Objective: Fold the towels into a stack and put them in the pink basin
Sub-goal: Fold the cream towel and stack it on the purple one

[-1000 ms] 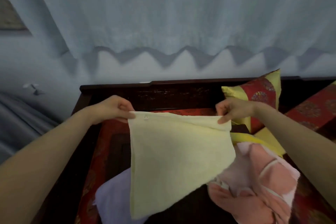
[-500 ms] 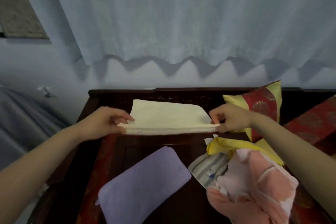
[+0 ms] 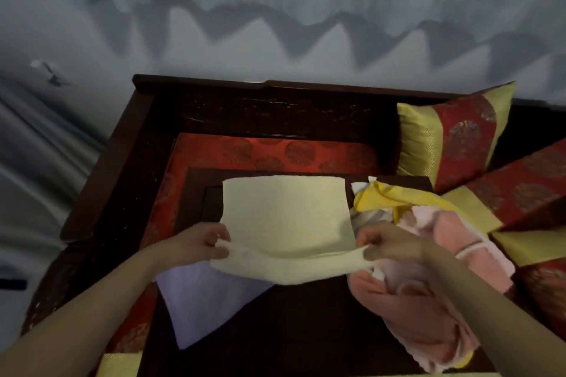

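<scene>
A pale yellow towel (image 3: 288,217) lies spread over the dark wooden table (image 3: 306,330), its far part flat. My left hand (image 3: 202,243) pinches its near left corner and my right hand (image 3: 386,245) pinches its near right corner, holding the near edge slightly lifted. A folded lilac towel (image 3: 202,300) lies partly under it at the near left. To the right sits a heap of unfolded towels: a pink one (image 3: 428,300), a bright yellow one (image 3: 395,196) and a striped one, mostly hidden. No pink basin is in view.
The table stands on a red patterned cushion (image 3: 275,150) inside a dark wooden bench frame (image 3: 275,101). A red and gold pillow (image 3: 453,135) stands at the back right, with more cushions (image 3: 526,187) at the right edge. A pale curtain (image 3: 275,9) hangs behind.
The pale yellow towel went from hanging in the air to lying on the table. Both hands moved down and toward me with its near edge.
</scene>
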`<state>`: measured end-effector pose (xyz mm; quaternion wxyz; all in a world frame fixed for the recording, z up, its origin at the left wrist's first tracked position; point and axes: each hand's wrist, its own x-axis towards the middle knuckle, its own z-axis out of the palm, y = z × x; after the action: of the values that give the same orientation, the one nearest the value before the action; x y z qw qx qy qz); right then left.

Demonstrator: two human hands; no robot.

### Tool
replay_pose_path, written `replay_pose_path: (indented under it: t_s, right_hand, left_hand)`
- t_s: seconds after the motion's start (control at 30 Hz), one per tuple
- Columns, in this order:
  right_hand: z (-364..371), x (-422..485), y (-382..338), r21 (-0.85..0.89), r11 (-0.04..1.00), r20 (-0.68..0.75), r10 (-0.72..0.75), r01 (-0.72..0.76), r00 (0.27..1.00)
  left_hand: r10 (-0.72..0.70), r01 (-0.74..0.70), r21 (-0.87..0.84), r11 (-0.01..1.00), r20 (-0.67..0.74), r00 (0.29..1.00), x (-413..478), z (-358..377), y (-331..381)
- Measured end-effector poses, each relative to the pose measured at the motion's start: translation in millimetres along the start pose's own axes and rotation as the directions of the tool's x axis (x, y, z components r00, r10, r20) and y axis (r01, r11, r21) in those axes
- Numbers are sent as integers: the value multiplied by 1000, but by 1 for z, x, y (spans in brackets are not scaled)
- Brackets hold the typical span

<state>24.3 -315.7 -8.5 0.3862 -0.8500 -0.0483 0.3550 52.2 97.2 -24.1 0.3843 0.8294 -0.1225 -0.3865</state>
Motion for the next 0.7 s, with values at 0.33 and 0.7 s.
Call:
replay_pose_path:
  t_s: [0.33,0.7]
  right_hand:
    - [-51,110,-24,472,882,-635,331,11,698]
    - [0,141,19,122,924,-579,363,-362,730]
  left_hand:
    - [-389,-11,-580,815,-560,731,97,-46,9]
    - [-583,353,-506,787,-422,695,131,-26,-21]
